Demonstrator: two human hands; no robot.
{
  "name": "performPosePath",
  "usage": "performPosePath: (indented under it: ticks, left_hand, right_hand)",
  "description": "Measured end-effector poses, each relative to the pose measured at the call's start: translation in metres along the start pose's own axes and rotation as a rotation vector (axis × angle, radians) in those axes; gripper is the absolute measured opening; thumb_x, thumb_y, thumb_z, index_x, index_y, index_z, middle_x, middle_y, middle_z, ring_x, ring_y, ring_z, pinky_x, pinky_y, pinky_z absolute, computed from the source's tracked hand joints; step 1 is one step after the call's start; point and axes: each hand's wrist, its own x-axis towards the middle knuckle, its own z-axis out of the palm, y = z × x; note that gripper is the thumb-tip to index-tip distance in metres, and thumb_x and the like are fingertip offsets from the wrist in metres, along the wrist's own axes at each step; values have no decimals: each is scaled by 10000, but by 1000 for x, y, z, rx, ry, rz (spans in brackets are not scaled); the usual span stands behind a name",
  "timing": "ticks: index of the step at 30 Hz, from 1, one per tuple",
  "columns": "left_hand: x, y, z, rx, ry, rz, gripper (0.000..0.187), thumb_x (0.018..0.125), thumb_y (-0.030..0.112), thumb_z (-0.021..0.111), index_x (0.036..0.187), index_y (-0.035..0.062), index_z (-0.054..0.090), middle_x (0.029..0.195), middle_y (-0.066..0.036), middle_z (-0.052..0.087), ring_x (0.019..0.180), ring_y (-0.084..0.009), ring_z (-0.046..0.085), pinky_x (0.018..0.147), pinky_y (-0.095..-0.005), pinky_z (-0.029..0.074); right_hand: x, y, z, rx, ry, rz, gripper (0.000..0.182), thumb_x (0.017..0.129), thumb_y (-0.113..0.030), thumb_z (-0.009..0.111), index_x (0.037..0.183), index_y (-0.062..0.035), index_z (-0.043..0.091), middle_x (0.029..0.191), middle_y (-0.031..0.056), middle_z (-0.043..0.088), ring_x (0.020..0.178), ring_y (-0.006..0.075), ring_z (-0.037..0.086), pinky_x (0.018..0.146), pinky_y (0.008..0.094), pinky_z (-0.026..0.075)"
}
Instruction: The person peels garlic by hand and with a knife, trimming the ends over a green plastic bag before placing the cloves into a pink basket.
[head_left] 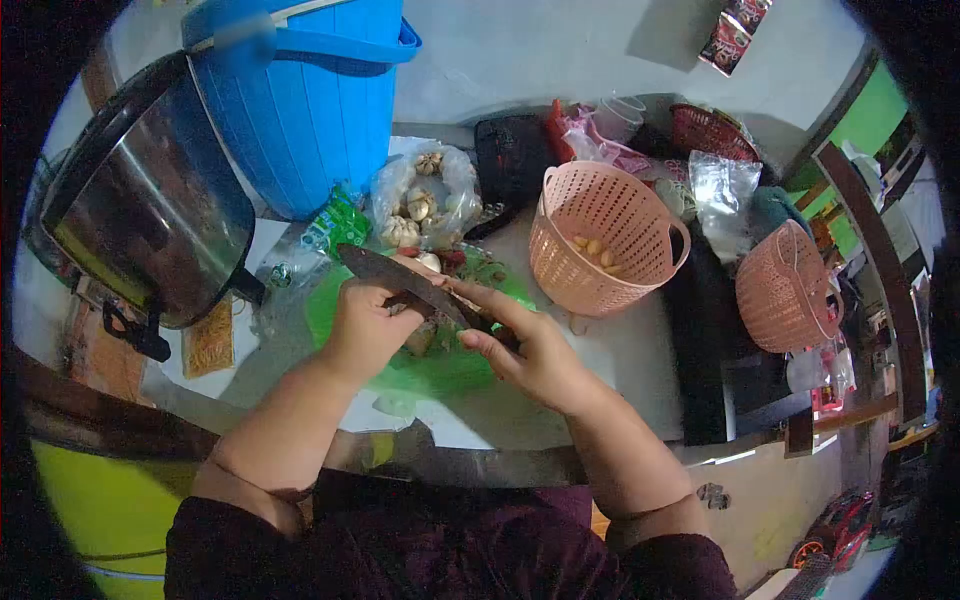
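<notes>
My right hand [535,355] is wrapped around the handle of a knife [405,282], whose wide dark blade points up and to the left. That blade crosses over my left hand [370,325], whose fingers are curled and partly hidden behind it. What they hold is covered by the blade. A pale garlic bulb [428,262] shows just beyond the blade, near the left fingertips. Under both hands a green plastic bag [450,375] lies spread, with reddish-brown skins on it. To the right, a pink perforated basket [600,235] holds several peeled garlic cloves [595,250].
A clear bag of garlic bulbs [425,205] stands behind my hands. On the left are a large blue bucket [300,110] and a dark metal pot [150,190]. A second pink basket [785,290] sits at the right, and a dark red basket [710,135] at the back.
</notes>
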Motion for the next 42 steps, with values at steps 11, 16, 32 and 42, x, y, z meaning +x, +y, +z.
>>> performPosePath:
  ticks: [11, 16, 32, 42]
  left_hand:
    - [-4, -3, 6, -86, 41, -36, 222, 772, -58, 678, 983, 9, 694, 966, -84, 691, 893, -147, 658, 771, -280, 532]
    - [-4, -1, 4, -63, 18, -73, 213, 772, -68, 678, 972, 5, 687, 970, -79, 681, 887, -130, 647, 752, -262, 527]
    - [5, 9, 8, -88, 59, 95, 175, 801, -56, 691, 967, -7, 670, 974, -67, 635, 895, -120, 618, 734, -232, 516]
    - [3, -1, 6, -166, 42, -126, 266, 841, -91, 629, 1100, -38, 603, 1091, -98, 650, 988, -182, 646, 860, -283, 520]
  right_hand:
    - [-1, 8, 10, -92, 116, -42, 446, 927, -143, 615, 1355, -92, 501, 1192, 96, 625, 1046, 143, 577, 843, 288, 482]
    - [0, 12, 13, -139, 190, -119, 439, 917, -175, 628, 1336, -104, 517, 1118, 138, 651, 926, 220, 641, 769, 324, 506]
    - [-2, 0, -9, 895, -19, 328, 406, 1013, -259, 442, 1368, -62, 439, 854, 67, 552, 547, 105, 497, 496, 205, 412]
    - [1, 3, -4, 616, 105, 277, 326, 1010, -213, 457, 1300, -63, 439, 879, 116, 633, 528, 115, 528, 493, 229, 430]
